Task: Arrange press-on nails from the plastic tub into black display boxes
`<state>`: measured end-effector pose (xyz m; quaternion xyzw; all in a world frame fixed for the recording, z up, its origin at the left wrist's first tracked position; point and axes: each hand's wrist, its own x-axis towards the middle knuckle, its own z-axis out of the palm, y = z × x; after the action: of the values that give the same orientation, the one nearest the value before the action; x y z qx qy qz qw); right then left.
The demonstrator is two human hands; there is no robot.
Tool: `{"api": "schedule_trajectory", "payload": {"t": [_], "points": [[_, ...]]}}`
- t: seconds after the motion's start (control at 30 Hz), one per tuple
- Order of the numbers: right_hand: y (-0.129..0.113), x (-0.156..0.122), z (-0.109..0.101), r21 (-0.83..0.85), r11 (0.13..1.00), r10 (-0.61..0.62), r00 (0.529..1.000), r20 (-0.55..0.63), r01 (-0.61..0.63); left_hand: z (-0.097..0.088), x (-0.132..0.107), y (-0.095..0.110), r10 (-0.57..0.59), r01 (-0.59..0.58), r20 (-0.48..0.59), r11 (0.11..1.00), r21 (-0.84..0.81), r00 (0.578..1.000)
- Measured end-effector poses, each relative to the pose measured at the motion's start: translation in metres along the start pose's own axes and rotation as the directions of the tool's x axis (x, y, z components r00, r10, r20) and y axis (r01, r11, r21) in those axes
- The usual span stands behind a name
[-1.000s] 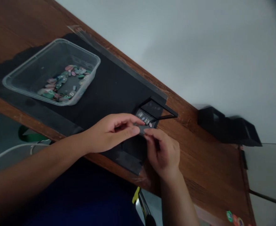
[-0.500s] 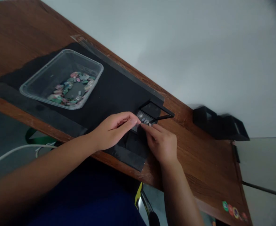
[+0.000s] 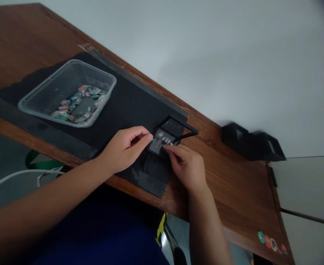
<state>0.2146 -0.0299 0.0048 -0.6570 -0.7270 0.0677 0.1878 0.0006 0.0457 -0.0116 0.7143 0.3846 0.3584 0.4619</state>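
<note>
A small grey card (image 3: 157, 145) carrying a few tiny coloured pieces lies at the near edge of a small black open case (image 3: 175, 127) on a black mat (image 3: 123, 106). My left hand (image 3: 124, 149) pinches the card's left edge between thumb and index finger. My right hand (image 3: 188, 169) has curled fingers, with its fingertips on the card's near right edge. More tiny pieces (image 3: 164, 139) sit in a row in the case just behind the card.
A clear plastic tub (image 3: 108, 79) holding several small coloured pieces (image 3: 76, 103) stands on the mat at the left. Two black box-shaped objects (image 3: 250, 141) sit at the table's far right. The wooden table (image 3: 233, 184) has stickers (image 3: 269, 242) near its corner. A white cable (image 3: 13, 175) hangs below.
Both hands have carried the grey card forward from just above the mat and set it down against the black case. The view has shifted slightly.
</note>
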Motion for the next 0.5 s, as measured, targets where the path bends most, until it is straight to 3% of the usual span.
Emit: {"api": "schedule_trajectory", "payload": {"t": [0.5], "points": [[0.000, -0.007, -0.015, 0.192, 0.981, -0.006, 0.995, 0.098, -0.013, -0.001, 0.000, 0.001, 0.001, -0.003, 0.032, 0.999, 0.053, 0.999]]}}
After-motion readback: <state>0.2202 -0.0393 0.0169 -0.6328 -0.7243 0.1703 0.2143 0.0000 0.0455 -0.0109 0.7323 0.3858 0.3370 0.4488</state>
